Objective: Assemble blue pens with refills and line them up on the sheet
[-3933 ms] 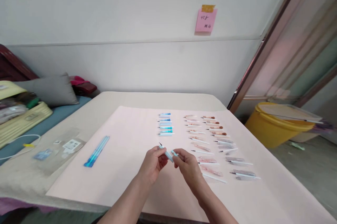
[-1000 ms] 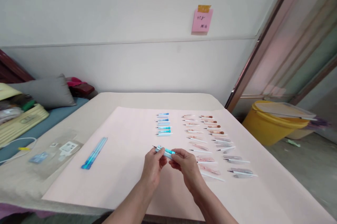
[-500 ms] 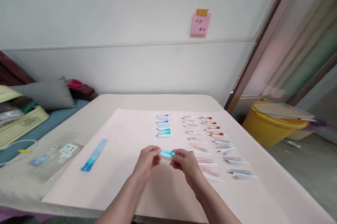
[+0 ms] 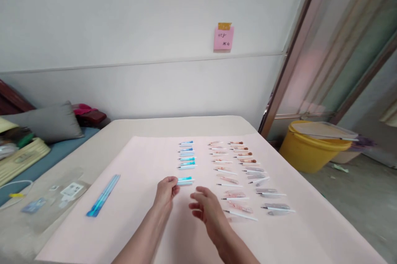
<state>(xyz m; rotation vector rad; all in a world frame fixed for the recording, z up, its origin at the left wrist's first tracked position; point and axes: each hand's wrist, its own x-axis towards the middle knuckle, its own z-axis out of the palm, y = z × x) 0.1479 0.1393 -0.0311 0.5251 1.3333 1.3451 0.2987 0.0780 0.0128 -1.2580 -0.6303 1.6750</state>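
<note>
My left hand (image 4: 166, 190) pinches the end of a short blue and white pen piece (image 4: 186, 180) and holds it low over the pink sheet (image 4: 142, 198), just below a column of similar blue pieces (image 4: 186, 155). My right hand (image 4: 207, 209) hovers a little to the right of it with its fingers loosely apart and nothing in them. To the right lie two columns of pink and grey pen pieces (image 4: 245, 173) with thin refills beside them.
Long blue pens (image 4: 103, 196) lie at the left of the sheet. Clear plastic packets (image 4: 56, 196) rest on the beige table further left. A yellow tub (image 4: 313, 148) stands on the floor at the right. A grey pillow (image 4: 46, 122) and a cream crate (image 4: 18, 160) sit at far left.
Both hands held the blue piece together; now my right hand has let go and drawn back, while my left hand has carried the piece forward toward the blue column. The camera tilted down.
</note>
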